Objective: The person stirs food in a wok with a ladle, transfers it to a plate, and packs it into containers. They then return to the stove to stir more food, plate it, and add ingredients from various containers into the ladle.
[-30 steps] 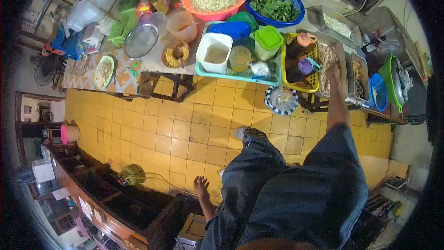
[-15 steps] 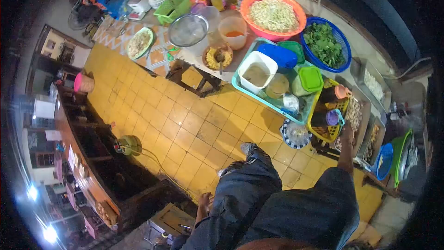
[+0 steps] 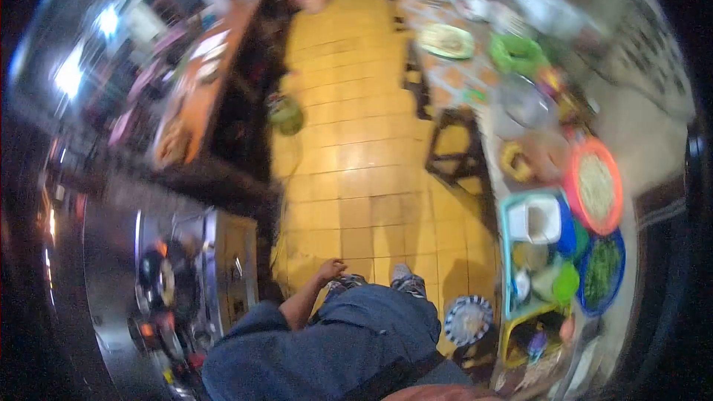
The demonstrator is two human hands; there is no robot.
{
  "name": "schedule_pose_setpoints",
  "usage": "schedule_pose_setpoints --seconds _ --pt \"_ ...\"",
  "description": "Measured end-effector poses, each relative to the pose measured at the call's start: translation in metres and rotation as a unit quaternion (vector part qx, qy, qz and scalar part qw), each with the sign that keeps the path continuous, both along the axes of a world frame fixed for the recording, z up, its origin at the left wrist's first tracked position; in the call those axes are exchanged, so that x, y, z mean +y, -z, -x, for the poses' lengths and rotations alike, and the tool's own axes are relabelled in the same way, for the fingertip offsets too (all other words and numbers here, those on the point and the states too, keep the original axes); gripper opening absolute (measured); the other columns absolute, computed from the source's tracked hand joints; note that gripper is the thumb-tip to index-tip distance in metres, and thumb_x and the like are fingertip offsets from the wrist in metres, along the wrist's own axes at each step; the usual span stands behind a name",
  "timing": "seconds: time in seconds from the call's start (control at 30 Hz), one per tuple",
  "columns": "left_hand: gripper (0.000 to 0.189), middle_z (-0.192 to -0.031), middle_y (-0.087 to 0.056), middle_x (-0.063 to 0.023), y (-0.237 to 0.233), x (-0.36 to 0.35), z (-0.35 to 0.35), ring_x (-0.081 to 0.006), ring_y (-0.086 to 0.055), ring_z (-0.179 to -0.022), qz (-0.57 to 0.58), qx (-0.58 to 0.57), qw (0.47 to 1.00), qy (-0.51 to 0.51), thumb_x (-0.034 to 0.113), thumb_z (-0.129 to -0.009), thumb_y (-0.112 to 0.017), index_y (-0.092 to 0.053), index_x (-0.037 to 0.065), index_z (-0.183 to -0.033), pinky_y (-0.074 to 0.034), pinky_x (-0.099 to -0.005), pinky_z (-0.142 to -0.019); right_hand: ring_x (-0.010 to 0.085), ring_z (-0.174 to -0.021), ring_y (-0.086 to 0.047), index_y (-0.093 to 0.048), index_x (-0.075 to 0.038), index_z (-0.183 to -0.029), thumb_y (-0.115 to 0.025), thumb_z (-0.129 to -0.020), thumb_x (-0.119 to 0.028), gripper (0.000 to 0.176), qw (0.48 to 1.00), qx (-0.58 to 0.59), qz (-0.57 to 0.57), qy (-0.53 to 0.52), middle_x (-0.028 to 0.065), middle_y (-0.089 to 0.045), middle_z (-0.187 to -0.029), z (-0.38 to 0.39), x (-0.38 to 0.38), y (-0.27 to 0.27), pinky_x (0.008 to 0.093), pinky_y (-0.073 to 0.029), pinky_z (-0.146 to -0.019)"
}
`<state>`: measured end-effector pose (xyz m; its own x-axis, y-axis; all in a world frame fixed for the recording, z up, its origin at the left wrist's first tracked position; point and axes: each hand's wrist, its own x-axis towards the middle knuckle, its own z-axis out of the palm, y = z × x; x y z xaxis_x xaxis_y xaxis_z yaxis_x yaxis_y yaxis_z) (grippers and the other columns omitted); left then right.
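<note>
My left hand (image 3: 332, 270) hangs in front of my body over the yellow tiled floor (image 3: 364, 230), near my shoes. Its fingers look loosely apart, and nothing shows in them. My right hand is out of sight. To my right, a low basin with a striped rim (image 3: 468, 320) stands beside the long table. On that table a light-blue tray (image 3: 506, 252) holds a white tub (image 3: 544, 217) and several containers. A yellow basket (image 3: 509, 341) with bottles sits near the tray.
A red bowl of pale shreds (image 3: 596, 184) and a blue basket of green leaves (image 3: 600, 275) stand right. A stool (image 3: 454, 152) is by the table. On the left are a wooden counter (image 3: 194, 96), a green gas cylinder (image 3: 285, 115) and a stove (image 3: 167, 275).
My view has turned left, bringing the stove into sight. My right hand, over a tray at the table's near end before, has left the view. My left hand now shows more fully.
</note>
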<state>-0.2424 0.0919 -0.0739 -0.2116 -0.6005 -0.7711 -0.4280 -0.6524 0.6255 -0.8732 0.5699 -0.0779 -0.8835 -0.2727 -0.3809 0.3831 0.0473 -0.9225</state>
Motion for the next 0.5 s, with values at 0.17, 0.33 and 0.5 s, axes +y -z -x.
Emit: schedule_pose_setpoints --seconds 0.17,0.33,0.5 --pt "0.045 -0.091 -0.064 -0.0138 -0.02 0.004 -0.017 -0.0189 -0.063 -0.069 0.029 -0.046 0.998 0.017 0.031 -0.08 -0.065 -0.053 0.001 -0.112 -0.05 -0.032 -0.055 0.0236 -0.106 -0.051 -0.05 0.0 -0.118 -0.055 -0.085 -0.023 0.041 0.986 0.021 0.033 -0.16 0.0149 -0.053 -0.118 0.03 -0.186 0.01 0.0326 -0.048 -0.083" --pt "0.043 -0.09 -0.065 -0.0131 0.012 0.02 -0.072 -0.0236 -0.064 -0.074 -0.01 -0.073 0.992 -0.105 0.028 -0.075 -0.068 -0.056 0.004 -0.109 -0.051 -0.0368 -0.058 0.0237 -0.104 -0.052 -0.05 0.001 -0.118 -0.053 -0.085 -0.022 0.041 0.974 0.075 0.033 -0.213 0.0147 -0.053 -0.116 0.038 -0.261 -0.027 0.0326 -0.048 -0.083" --pt "0.04 -0.094 -0.065 -0.0111 0.041 0.045 -0.135 -0.0312 -0.063 -0.085 0.205 -0.27 0.847 0.41 0.025 -0.063 -0.069 -0.063 0.015 -0.1 -0.051 -0.042 -0.068 0.0238 -0.102 -0.053 -0.05 0.001 -0.118 -0.052 -0.085 -0.021 0.04 0.948 0.117 0.041 -0.292 0.0145 -0.054 -0.114 0.031 -0.352 -0.04 0.0325 -0.047 -0.082"
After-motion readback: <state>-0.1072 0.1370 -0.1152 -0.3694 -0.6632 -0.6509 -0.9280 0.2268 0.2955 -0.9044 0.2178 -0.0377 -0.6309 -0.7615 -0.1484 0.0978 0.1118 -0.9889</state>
